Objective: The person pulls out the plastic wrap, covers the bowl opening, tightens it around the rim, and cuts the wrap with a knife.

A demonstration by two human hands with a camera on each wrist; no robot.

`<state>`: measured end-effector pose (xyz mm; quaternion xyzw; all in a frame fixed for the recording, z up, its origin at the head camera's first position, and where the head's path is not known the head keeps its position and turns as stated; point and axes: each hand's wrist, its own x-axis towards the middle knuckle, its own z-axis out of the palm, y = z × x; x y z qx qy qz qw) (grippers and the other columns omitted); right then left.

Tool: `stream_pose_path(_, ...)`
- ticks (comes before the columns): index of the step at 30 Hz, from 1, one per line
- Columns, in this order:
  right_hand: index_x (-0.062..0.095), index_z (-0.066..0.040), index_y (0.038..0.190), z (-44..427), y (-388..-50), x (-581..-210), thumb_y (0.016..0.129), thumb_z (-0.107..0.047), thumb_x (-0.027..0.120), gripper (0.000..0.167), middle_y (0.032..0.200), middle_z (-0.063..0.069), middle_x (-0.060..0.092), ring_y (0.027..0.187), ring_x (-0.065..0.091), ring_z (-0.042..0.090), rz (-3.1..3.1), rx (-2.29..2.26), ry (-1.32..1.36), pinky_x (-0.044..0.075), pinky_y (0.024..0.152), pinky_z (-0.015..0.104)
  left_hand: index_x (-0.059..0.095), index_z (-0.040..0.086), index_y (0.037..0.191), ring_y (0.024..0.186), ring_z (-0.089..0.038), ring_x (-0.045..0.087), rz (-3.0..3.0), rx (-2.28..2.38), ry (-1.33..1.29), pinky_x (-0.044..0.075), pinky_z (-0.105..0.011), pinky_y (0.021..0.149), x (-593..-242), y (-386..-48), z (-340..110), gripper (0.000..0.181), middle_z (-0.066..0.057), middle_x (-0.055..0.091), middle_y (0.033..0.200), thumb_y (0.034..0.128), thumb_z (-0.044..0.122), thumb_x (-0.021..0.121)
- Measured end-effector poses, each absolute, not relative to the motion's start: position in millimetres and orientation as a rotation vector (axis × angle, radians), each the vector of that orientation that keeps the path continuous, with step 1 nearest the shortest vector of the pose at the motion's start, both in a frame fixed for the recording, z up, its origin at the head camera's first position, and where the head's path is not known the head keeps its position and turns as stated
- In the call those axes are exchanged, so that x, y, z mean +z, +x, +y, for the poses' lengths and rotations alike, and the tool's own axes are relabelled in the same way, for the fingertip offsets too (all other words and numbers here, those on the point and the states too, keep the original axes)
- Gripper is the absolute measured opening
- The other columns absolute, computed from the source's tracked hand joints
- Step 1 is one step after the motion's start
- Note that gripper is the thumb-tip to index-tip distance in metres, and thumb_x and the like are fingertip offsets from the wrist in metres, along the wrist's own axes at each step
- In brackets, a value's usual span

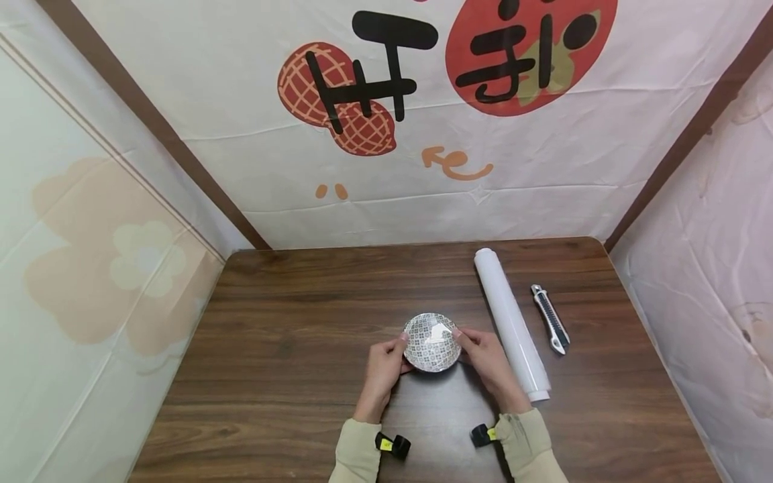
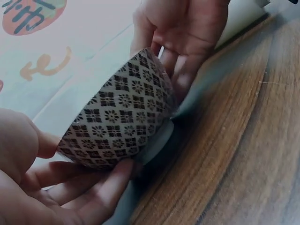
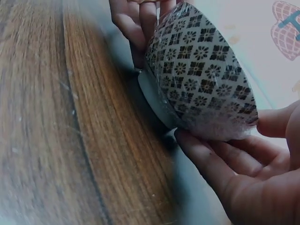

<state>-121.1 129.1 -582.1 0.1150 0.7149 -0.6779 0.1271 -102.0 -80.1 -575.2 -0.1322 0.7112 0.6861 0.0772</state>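
Note:
A bowl (image 1: 432,343) with a dark flower-and-diamond pattern is between my two hands, low at the table top. Clear film clings to its outside, crinkled near the rim in the right wrist view, and glare shows across its top. My left hand (image 1: 384,370) grips the left side, thumb at the rim and fingers curled under the wall (image 2: 112,126). On the opposite side my right hand (image 1: 488,362) holds it likewise, thumb at the rim and fingers beneath. The pale foot (image 3: 157,98) of the bowl shows close to the wood; whether it touches cannot be told.
To the right of the bowl a long white roll of film (image 1: 512,322) lies slanted, near my right forearm. Beyond it lies a utility knife (image 1: 550,320). The brown wooden table (image 1: 290,349) meets a printed cloth backdrop (image 1: 241,174) at its far edge, with cloth walls on both sides.

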Motion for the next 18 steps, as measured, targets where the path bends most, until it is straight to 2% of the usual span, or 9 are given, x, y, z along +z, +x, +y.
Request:
stream_pose_path(3, 0.065, 0.010, 0.133, 129, -120, -581, 0.103, -0.017, 0.067, 0.040, 0.133, 0.031, 0.068, 0.109, 0.072, 0.020, 2.088, -1.998, 0.372, 0.063, 0.089, 0.030, 0.073, -0.013, 0.118, 0.074, -0.015, 0.076, 2.118, 2.081, -0.430, 0.065, -0.031, 0.069, -576, -103, -79, 0.043, -0.023, 0.078, 0.098, 0.1074, 0.027, 0.062)
stream_pose_path(7, 0.064, 0.010, 0.136, 128, -117, -582, 0.103, -0.018, 0.068, 0.044, 0.134, 0.031, 0.068, 0.100, 0.073, 0.014, 2.050, -2.038, 0.410, 0.064, 0.081, 0.027, 0.070, -0.012, 0.125, 0.072, -0.016, 0.077, 2.059, 2.134, -0.468, 0.066, -0.035, 0.068, -579, -103, -80, 0.049, -0.025, 0.078, 0.098, 0.1073, 0.033, 0.062)
stream_pose_path(13, 0.055, 0.013, 0.141, 122, -108, -578, 0.107, -0.017, 0.061, 0.046, 0.130, 0.032, 0.068, 0.090, 0.070, 0.009, 2.041, -2.068, 0.413, 0.064, 0.076, 0.026, 0.057, -0.014, 0.140, 0.088, -0.020, 0.078, 2.035, 2.149, -0.448, 0.066, -0.036, 0.078, -581, -100, -80, 0.058, -0.029, 0.076, 0.113, 0.1118, 0.037, 0.052)
stream_pose_path(18, 0.049, 0.017, 0.142, 121, -99, -571, 0.105, -0.010, 0.057, 0.047, 0.125, 0.034, 0.067, 0.089, 0.069, 0.014, 2.039, -2.030, 0.387, 0.066, 0.078, 0.033, 0.056, -0.015, 0.140, 0.098, -0.021, 0.076, 2.079, 2.087, -0.401, 0.065, -0.034, 0.083, -578, -92, -82, 0.057, -0.030, 0.073, 0.121, 0.1123, 0.035, 0.051)
